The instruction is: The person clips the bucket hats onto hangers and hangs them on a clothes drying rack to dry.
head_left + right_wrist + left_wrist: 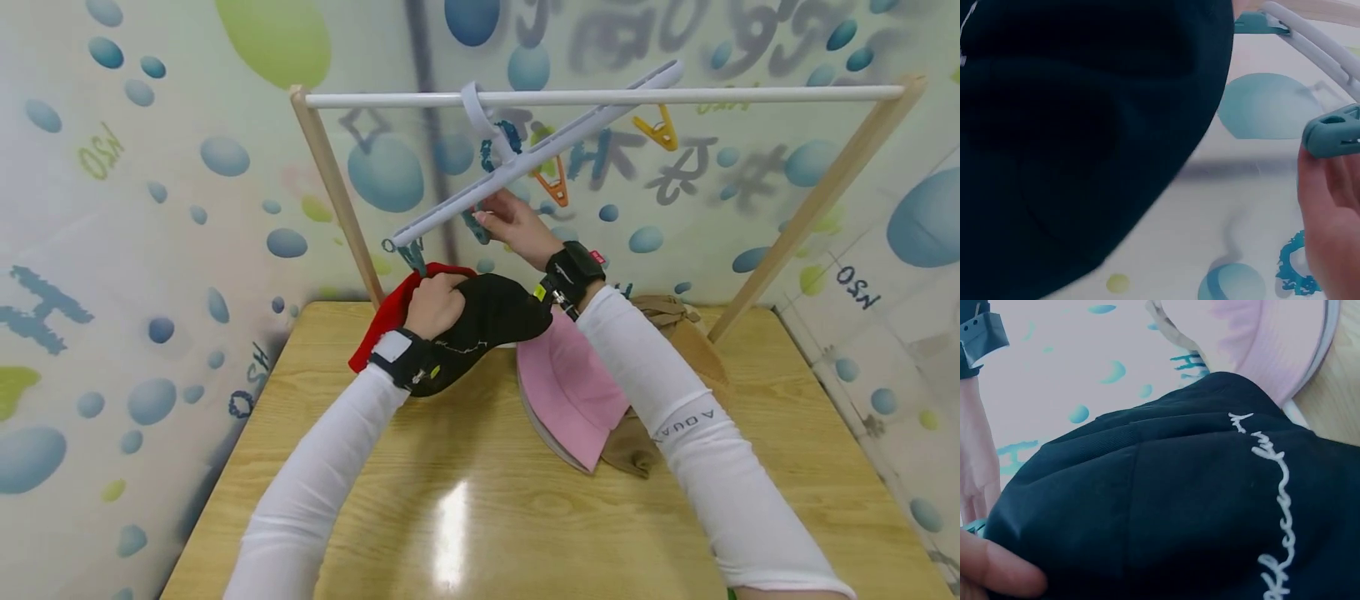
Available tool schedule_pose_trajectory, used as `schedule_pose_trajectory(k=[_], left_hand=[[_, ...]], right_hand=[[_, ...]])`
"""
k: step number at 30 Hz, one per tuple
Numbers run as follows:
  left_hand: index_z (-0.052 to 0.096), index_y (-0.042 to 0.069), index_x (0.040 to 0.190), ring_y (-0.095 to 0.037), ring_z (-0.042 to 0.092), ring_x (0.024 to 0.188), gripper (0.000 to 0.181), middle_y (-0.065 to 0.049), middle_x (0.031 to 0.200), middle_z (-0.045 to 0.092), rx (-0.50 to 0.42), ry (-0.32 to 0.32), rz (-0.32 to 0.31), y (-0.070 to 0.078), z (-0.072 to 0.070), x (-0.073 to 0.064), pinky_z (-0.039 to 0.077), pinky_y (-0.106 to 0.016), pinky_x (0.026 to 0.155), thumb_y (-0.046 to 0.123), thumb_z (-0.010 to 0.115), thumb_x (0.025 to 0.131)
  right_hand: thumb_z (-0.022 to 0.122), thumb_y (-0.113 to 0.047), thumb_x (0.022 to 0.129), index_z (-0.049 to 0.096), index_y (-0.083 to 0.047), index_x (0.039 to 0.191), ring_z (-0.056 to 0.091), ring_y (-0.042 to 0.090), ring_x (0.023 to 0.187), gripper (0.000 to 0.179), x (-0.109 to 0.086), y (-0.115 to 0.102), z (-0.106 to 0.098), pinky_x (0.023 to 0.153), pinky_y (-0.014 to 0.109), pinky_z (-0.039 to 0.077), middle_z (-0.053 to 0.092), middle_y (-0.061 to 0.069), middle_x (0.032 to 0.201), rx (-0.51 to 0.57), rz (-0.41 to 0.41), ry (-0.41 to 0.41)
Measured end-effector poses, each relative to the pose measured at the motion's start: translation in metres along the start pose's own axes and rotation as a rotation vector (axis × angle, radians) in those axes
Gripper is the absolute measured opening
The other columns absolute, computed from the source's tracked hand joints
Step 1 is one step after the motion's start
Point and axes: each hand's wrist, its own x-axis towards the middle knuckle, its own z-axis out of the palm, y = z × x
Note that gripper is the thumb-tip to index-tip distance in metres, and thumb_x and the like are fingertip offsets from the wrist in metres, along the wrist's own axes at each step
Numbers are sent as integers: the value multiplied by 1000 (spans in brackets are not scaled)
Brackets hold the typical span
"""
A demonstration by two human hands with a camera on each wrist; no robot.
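Note:
My left hand point(435, 307) grips a black hat point(495, 308) with white script lettering, and a red hat-like piece point(386, 325) shows behind it. One teal clip point(411, 257), at the low left end of the light grey hanger point(525, 162), meets the hat's top edge beside that hand. My right hand point(525, 231) pinches a second teal clip point(476, 225) under the hanger bar. In the right wrist view the pinched clip point(1332, 134) sits at the fingertips, apart from the dark fabric. The lettering point(1282, 506) runs along the hat in the left wrist view.
The tilted hanger hooks over a white rail point(750, 96) between wooden posts point(817, 208). Orange point(553, 182) and yellow point(658, 132) clips hang from its right half. A pink bucket hat point(573, 383) and brown hats point(630, 446) lie on the wooden table point(360, 517), under my right forearm.

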Motion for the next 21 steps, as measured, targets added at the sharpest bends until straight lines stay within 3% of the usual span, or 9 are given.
schedule_pose_trajectory(k=[3, 10, 21], left_hand=[[72, 8, 107, -33, 61, 76, 37, -13, 92, 69, 0, 22, 6, 0, 1, 3, 52, -47, 72, 9, 40, 90], [72, 9, 110, -31, 59, 79, 39, -12, 97, 67, -31, 27, -16, 4, -3, 10, 51, -47, 71, 10, 37, 91], [72, 6, 105, -29, 57, 75, 37, -13, 92, 65, -31, 31, -18, 8, -14, 13, 49, -41, 65, 8, 38, 90]], right_hand=[[44, 2, 100, 41, 2, 125, 49, 16, 99, 25, -1, -2, 2, 88, 32, 43, 49, 8, 109, 76, 16, -4], [40, 6, 100, 29, 1, 138, 51, 13, 89, 40, 0, -5, 5, 85, 31, 44, 48, 9, 114, 199, 61, -18], [42, 5, 100, 42, 7, 129, 52, 16, 95, 29, 0, -10, 4, 93, 34, 44, 52, 10, 107, 172, 95, -10]])
